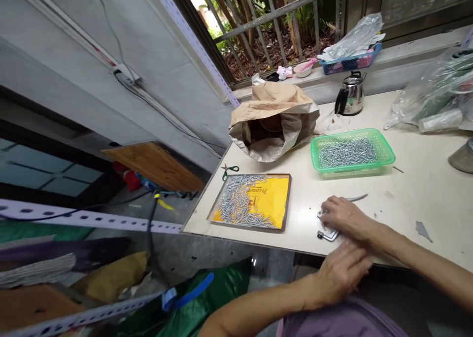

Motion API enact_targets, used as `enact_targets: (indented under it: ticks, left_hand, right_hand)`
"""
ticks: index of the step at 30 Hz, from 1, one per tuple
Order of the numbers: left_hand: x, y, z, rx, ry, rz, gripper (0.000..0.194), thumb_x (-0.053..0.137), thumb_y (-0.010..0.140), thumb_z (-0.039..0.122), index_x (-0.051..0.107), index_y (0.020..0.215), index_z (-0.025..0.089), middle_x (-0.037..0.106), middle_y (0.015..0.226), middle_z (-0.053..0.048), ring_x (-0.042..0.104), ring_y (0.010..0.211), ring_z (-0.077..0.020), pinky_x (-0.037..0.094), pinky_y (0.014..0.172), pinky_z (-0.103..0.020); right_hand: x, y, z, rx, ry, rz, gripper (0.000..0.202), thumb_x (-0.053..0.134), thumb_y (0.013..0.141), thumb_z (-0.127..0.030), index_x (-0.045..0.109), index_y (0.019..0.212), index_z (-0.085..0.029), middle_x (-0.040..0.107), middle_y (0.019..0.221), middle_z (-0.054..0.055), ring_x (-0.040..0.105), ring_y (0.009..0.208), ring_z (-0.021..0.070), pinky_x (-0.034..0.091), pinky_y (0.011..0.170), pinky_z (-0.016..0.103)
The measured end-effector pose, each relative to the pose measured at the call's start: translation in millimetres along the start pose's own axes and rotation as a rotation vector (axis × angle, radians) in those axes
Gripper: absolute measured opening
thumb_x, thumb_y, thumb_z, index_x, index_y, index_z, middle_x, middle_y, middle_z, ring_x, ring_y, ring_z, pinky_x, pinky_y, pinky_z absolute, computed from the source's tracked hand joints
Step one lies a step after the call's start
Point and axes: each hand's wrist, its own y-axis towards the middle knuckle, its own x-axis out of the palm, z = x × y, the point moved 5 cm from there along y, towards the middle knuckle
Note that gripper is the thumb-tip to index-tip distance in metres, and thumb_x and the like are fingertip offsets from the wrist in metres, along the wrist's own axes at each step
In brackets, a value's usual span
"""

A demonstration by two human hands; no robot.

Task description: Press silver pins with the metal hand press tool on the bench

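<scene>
My right hand (345,219) is over the table with its fingers curled down on a small metal part. Just below those fingers lies a bent metal piece (329,236) with a dark knob at one end; whether both belong to one tool is hard to see. At the table's front edge, below my right wrist, my left hand (343,270) has its fingers stretched out, slightly blurred, with nothing visible in them. A yellow-bottomed tray (277,191) holds many small metal pins to the left. Beyond my hands, a green plastic basket (388,154) holds more of them.
Green-handled scissors (232,169) lie by the tray's far left corner. A brown paper bag (275,103) stands open behind it. A steel kettle (353,95) and plastic bags (432,95) are farther back. A thin grey strip (358,197) lies beyond my right hand.
</scene>
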Motion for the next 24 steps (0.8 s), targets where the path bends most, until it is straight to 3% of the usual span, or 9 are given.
enact_targets:
  ticks: [2,3,7,10,13,16,18,21,24]
  left_hand:
    - [-19.4,-20.2,-9.0,-0.005,0.072,0.030,0.025,0.040,0.092,0.016,0.062,0.103,0.019,0.066,0.096,-0.008,0.059,0.098,-0.0179,0.049,0.090,-0.034]
    - [-33.0,-30.5,-22.8,-0.075,0.132,0.058,0.024,0.041,0.092,0.016,0.064,0.098,0.018,0.066,0.090,-0.008,0.060,0.090,-0.0173,0.051,0.085,-0.034]
    - [-105.2,-75.1,-110.9,-0.617,0.408,0.147,0.023,0.043,0.091,0.016,0.067,0.091,0.016,0.062,0.082,-0.008,0.056,0.079,-0.0186,0.050,0.076,-0.035]
    - [-140.9,-98.5,-159.2,-0.828,0.452,0.030,0.019,0.051,0.087,0.018,0.069,0.082,0.017,0.061,0.079,-0.006,0.055,0.086,-0.0200,0.047,0.082,-0.035]
    - [-145.5,-105.7,-176.2,-0.835,0.402,-0.139,0.017,0.057,0.085,0.021,0.070,0.075,0.017,0.061,0.076,-0.006,0.055,0.090,-0.0209,0.045,0.084,-0.034]
    - [-135.9,-104.2,-176.8,-0.808,0.415,-0.265,0.019,0.057,0.084,0.021,0.069,0.071,0.016,0.061,0.078,-0.008,0.055,0.089,-0.0217,0.046,0.081,-0.033]
    - [-130.5,-102.8,-176.9,-0.816,0.442,-0.314,0.018,0.056,0.083,0.017,0.067,0.069,0.015,0.062,0.081,-0.010,0.056,0.090,-0.0226,0.046,0.078,-0.033]
    - [-129.6,-100.9,-179.4,-0.830,0.385,-0.278,0.014,0.056,0.080,0.013,0.065,0.070,0.015,0.064,0.083,-0.009,0.057,0.089,-0.0217,0.047,0.078,-0.032]
    - [-138.0,-97.3,-184.0,-0.879,0.215,-0.097,0.009,0.058,0.076,0.013,0.065,0.071,0.016,0.065,0.077,-0.005,0.059,0.081,-0.0182,0.046,0.078,-0.030]
  right_hand:
    - [8.6,6.5,-18.1,-0.123,-0.014,0.003,0.014,0.057,0.085,-0.017,0.067,0.077,-0.022,0.062,0.093,0.005,0.050,0.093,0.0215,0.035,0.070,0.032]
    - [13.9,9.3,-23.2,-0.159,-0.027,0.012,0.016,0.056,0.084,-0.014,0.066,0.073,-0.021,0.062,0.090,0.006,0.050,0.091,0.0210,0.035,0.069,0.032]
    - [28.3,19.0,-27.6,-0.197,-0.020,0.087,0.025,0.048,0.085,-0.006,0.060,0.067,-0.019,0.062,0.078,0.005,0.051,0.078,0.0186,0.036,0.065,0.031]
    - [11.6,22.8,-20.0,-0.153,0.142,0.236,0.024,0.040,0.090,-0.012,0.060,0.078,-0.019,0.063,0.080,0.005,0.053,0.076,0.0174,0.042,0.067,0.031]
    - [-32.0,23.8,6.7,0.026,0.231,0.441,0.025,0.035,0.093,-0.020,0.059,0.090,-0.019,0.063,0.085,0.007,0.056,0.081,0.0193,0.046,0.073,0.034]
    - [-80.9,18.1,45.2,0.318,0.038,0.574,0.029,0.033,0.093,-0.029,0.059,0.103,-0.019,0.060,0.092,0.012,0.055,0.089,0.0290,0.045,0.076,0.045]
    - [-101.0,9.1,63.5,0.431,-0.063,0.589,0.037,0.030,0.092,-0.032,0.055,0.117,-0.018,0.057,0.102,0.017,0.052,0.097,0.0356,0.043,0.079,0.051]
    - [-100.6,-8.3,67.0,0.415,-0.062,0.569,0.041,0.029,0.092,-0.035,0.052,0.122,-0.017,0.055,0.103,0.018,0.053,0.096,0.0352,0.046,0.078,0.050]
    - [-72.7,-16.3,46.3,0.332,0.130,0.516,0.034,0.035,0.092,-0.036,0.060,0.108,-0.019,0.062,0.094,0.013,0.060,0.082,0.0270,0.051,0.070,0.044]
